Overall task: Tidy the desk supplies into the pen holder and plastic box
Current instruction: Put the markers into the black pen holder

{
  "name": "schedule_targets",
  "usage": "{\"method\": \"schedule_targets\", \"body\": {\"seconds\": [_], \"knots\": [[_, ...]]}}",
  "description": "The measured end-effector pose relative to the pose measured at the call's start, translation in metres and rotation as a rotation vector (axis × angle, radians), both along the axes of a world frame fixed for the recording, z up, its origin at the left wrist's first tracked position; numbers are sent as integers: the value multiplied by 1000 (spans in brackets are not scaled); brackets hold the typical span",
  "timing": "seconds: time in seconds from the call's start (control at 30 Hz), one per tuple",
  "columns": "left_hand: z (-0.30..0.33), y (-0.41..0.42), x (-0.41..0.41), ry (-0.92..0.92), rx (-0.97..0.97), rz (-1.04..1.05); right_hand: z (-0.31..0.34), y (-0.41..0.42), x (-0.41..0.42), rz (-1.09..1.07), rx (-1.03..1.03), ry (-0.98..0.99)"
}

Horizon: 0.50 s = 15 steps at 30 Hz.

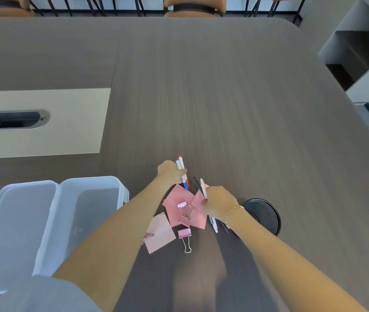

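My left hand (169, 171) grips two white markers (181, 165), one with a red cap and one with a blue cap, held side by side. My right hand (220, 202) is closed around a white pen (203, 188) whose lower end sticks out under the wrist. Between the hands lie pink paper notes (180, 198) with pink binder clips (184, 234) on and beside them. A black pen (195, 182) lies on the table near my right hand. The black mesh pen holder (266, 213) stands just right of my right wrist. The clear plastic box (93, 199) sits open at the left, its lid (19, 212) folded out.
The dark wood-grain table (224, 97) stretches far ahead. A beige panel with a cable slot (12, 119) is set in at the left. Chairs (193, 6) line the far edge, and shelving (358, 55) stands at the right.
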<state>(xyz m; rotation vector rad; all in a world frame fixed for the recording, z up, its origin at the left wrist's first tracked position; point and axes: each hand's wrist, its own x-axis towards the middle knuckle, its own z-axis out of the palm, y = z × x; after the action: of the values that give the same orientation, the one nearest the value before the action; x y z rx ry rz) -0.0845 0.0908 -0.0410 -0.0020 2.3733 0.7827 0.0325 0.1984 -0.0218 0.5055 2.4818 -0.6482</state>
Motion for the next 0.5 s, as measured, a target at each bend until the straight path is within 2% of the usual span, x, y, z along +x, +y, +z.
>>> {"method": "schedule_targets", "body": {"seconds": [0.17,0.23,0.37,0.5], "knots": [[39,-29,5,-35,344,49,64,31,19,-183,-209,167],[63,-26,12,-35,457,-10,95,53,36,-277,-269,235],[110,9,46,-52,525,-229,133,98,76,-414,-280,314],[116,48,95,-50,498,-398,133,120,101,-471,-282,289]]}}
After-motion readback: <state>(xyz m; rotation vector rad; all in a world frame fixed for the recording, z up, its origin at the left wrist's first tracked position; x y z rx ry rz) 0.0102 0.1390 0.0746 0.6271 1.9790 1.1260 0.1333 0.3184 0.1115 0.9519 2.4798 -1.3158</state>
